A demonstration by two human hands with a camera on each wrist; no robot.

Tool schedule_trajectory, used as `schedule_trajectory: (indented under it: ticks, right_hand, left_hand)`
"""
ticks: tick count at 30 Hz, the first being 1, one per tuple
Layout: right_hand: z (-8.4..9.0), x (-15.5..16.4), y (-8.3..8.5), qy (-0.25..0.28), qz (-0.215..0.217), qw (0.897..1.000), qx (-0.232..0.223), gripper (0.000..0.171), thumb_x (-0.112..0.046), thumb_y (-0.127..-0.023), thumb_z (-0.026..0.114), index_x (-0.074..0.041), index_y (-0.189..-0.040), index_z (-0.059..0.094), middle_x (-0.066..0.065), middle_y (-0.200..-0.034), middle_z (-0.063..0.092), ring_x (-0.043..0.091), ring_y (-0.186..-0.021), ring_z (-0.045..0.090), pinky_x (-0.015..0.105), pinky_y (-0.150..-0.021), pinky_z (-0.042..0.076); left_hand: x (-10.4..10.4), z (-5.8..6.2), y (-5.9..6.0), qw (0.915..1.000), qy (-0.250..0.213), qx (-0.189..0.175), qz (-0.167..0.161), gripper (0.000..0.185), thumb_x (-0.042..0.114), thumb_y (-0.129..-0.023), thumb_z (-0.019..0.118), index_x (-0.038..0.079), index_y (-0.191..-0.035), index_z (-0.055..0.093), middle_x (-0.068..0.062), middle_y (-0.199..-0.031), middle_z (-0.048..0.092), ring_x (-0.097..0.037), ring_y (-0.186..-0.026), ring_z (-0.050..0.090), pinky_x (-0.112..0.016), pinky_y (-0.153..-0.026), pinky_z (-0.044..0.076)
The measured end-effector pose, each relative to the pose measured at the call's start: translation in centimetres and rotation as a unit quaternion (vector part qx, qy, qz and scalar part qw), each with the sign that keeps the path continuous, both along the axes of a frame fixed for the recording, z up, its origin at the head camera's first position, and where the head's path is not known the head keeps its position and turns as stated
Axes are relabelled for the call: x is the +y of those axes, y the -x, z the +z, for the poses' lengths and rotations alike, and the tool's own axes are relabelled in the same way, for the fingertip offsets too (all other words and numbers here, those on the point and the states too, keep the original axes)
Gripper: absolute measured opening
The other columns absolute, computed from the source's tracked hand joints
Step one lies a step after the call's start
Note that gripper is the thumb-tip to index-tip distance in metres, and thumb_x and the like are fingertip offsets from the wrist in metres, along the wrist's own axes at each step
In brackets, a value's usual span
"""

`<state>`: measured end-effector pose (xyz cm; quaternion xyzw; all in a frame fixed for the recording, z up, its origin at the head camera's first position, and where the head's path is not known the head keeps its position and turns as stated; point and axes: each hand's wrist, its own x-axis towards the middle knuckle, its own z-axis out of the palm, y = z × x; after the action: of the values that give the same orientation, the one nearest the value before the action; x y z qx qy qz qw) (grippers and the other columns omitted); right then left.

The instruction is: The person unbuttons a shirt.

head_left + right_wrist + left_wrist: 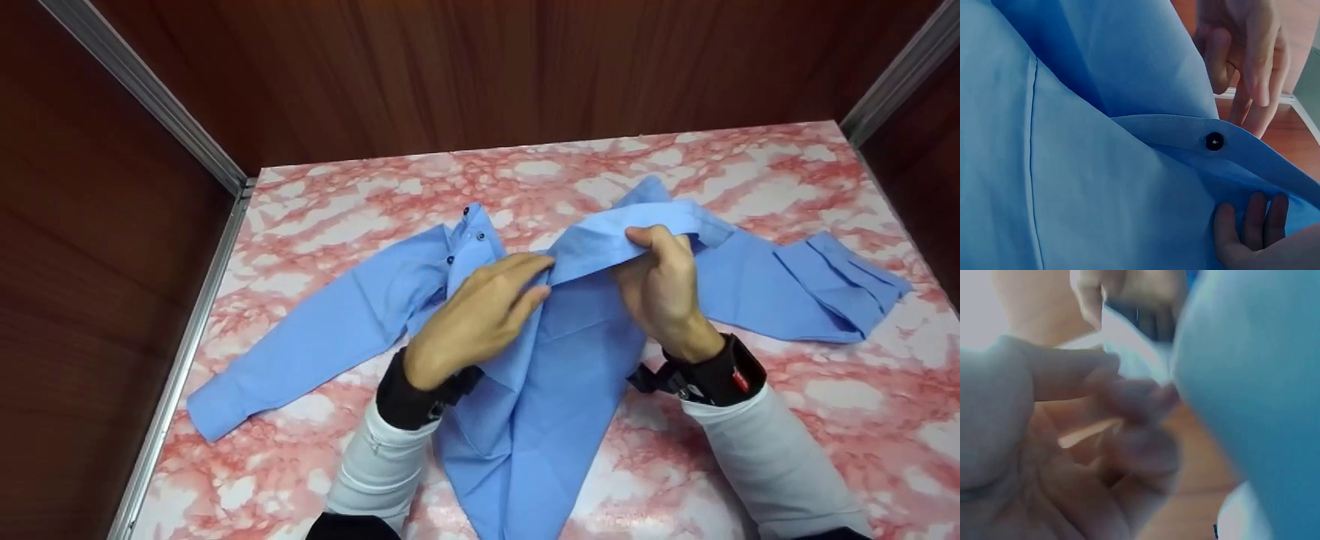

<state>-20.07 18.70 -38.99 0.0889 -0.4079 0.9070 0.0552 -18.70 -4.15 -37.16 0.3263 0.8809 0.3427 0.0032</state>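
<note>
A light blue button-up shirt (570, 375) lies spread on a pink marbled table (840, 420). My right hand (649, 240) grips a raised fold of the shirt front, thumb on top and fingers curled under it. My left hand (536, 281) meets the left end of that fold, and its fingertips pinch the cloth edge. In the right wrist view a dark button (1214, 141) sits on the placket, with the right hand's fingertips (1252, 219) under the cloth and the left hand (1241, 56) beyond it. The left wrist view is blurred; it shows curled fingers (1145, 450) by blue cloth (1258, 382).
One sleeve (322, 337) stretches out to the left, its cuff near the table's left edge. The other sleeve (825, 292) lies folded back at the right. Dark wood walls with metal corner rails (150, 97) close in the table on three sides.
</note>
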Motion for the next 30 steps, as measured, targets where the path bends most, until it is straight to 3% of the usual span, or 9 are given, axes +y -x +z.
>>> schedule_trajectory:
  ticks: [3, 6, 10, 13, 18, 20, 24, 30]
  right_hand:
    - [0.0, -0.1, -0.1, 0.002, 0.002, 1.0, 0.024, 0.035, 0.006, -0.103, 0.037, -0.009, -0.085, 0.063, 0.003, -0.089, 0.068, 0.016, -0.089, 0.069, 0.029, -0.092, 0.053]
    - [-0.2, -0.1, -0.1, 0.011, 0.005, 0.999, 0.047, 0.036, 0.009, -0.101, 0.037, -0.005, -0.085, 0.065, 0.004, -0.09, 0.07, 0.016, -0.09, 0.07, 0.029, -0.092, 0.053]
    - [-0.3, -0.2, -0.2, 0.031, 0.02, 0.996, 0.078, 0.032, 0.013, -0.101, 0.037, -0.001, -0.088, 0.064, 0.008, -0.09, 0.071, 0.019, -0.088, 0.072, 0.032, -0.091, 0.057]
    - [-0.3, -0.3, -0.4, 0.029, 0.025, 0.995, 0.09, 0.031, 0.014, -0.101, 0.037, 0.001, -0.089, 0.063, 0.009, -0.09, 0.071, 0.019, -0.087, 0.072, 0.034, -0.089, 0.058]
    - [-0.5, -0.2, -0.3, -0.02, 0.005, 0.996, 0.091, 0.033, 0.012, -0.101, 0.038, 0.0, -0.094, 0.068, 0.006, -0.093, 0.073, 0.017, -0.09, 0.071, 0.033, -0.091, 0.057]
    - [-0.6, -0.1, -0.2, -0.043, -0.009, 0.995, 0.088, 0.033, 0.012, -0.102, 0.04, -0.001, -0.096, 0.07, 0.005, -0.095, 0.074, 0.017, -0.091, 0.072, 0.032, -0.092, 0.057]
    - [-0.8, 0.0, -0.1, -0.069, -0.026, 0.994, 0.082, 0.031, 0.011, -0.102, 0.041, -0.003, -0.098, 0.069, 0.004, -0.095, 0.074, 0.017, -0.091, 0.072, 0.031, -0.092, 0.057]
    - [-0.7, -0.1, 0.2, -0.083, -0.07, 0.99, 0.086, 0.03, 0.014, -0.099, 0.042, -0.003, -0.093, 0.066, 0.004, -0.091, 0.07, 0.015, -0.09, 0.069, 0.029, -0.093, 0.056]
  left_hand:
    - [0.6, -0.7, 0.1, 0.9999, 0.004, -0.013, 0.002, 0.036, 0.021, -0.118, 0.061, 0.0, -0.146, 0.068, -0.017, -0.143, 0.074, -0.029, -0.135, 0.072, -0.043, -0.118, 0.057]
    - [0.9, -1.3, 0.6, 0.9996, -0.008, -0.022, 0.018, 0.027, 0.023, -0.114, 0.069, 0.001, -0.13, 0.072, -0.015, -0.121, 0.077, -0.029, -0.112, 0.076, -0.041, -0.1, 0.062]
    - [0.9, -1.6, 0.9, 0.999, -0.007, -0.031, 0.031, 0.024, 0.028, -0.109, 0.077, 0.004, -0.107, 0.076, -0.012, -0.101, 0.076, -0.029, -0.094, 0.075, -0.037, -0.086, 0.06]
    - [0.9, -1.7, 1.1, 0.9984, -0.002, -0.046, 0.035, 0.025, 0.029, -0.108, 0.08, 0.007, -0.096, 0.077, -0.009, -0.096, 0.076, -0.022, -0.086, 0.074, -0.031, -0.081, 0.057]
    - [0.7, -1.6, 1.4, 0.9929, -0.023, -0.112, 0.033, 0.022, 0.026, -0.111, 0.075, 0.009, -0.096, 0.073, -0.006, -0.081, 0.078, -0.006, -0.064, 0.07, -0.021, -0.062, 0.05]
    - [0.5, -1.5, 1.5, 0.9913, -0.031, -0.123, 0.036, 0.02, 0.025, -0.111, 0.074, 0.009, -0.098, 0.073, -0.006, -0.077, 0.079, -0.004, -0.059, 0.069, -0.02, -0.058, 0.049]
    - [0.2, -1.4, 1.6, 0.9941, -0.039, -0.087, 0.052, 0.018, 0.022, -0.109, 0.077, 0.008, -0.099, 0.076, -0.005, -0.081, 0.08, -0.008, -0.062, 0.073, -0.023, -0.064, 0.054]
    - [-0.1, -0.9, 1.4, 0.9955, -0.057, -0.015, 0.074, 0.013, 0.018, -0.106, 0.082, 0.007, -0.097, 0.082, -0.01, -0.101, 0.079, -0.019, -0.076, 0.08, -0.033, -0.078, 0.064]
